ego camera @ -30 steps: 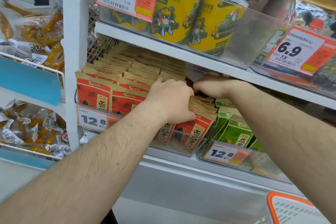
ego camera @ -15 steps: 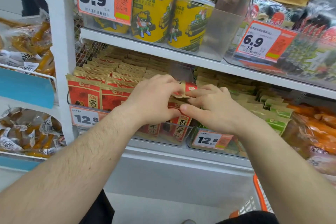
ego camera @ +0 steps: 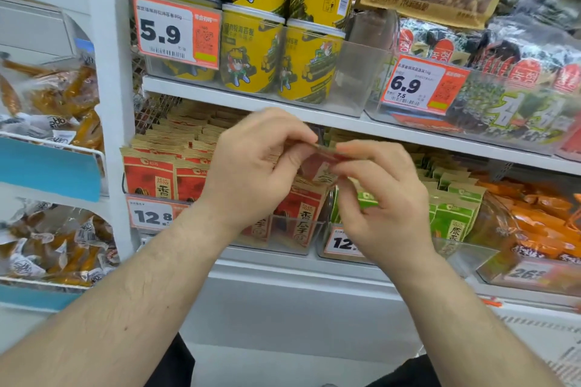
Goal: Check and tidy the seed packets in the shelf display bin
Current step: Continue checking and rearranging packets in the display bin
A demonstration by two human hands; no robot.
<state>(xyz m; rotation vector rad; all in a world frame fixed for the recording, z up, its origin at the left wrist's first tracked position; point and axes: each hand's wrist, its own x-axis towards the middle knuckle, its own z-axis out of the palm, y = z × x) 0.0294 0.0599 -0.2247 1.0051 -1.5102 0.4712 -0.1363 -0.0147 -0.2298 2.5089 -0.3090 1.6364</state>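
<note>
Both the left hand (ego camera: 251, 173) and right hand (ego camera: 377, 198) are pinching one red packet (ego camera: 317, 163), best kept level and flat while checking it above the bin (ego camera: 283, 239).

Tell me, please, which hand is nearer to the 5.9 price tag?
Left. The left hand is below and slightly right of the 5.9 price tag; the right hand sits lower and farther right.
</note>
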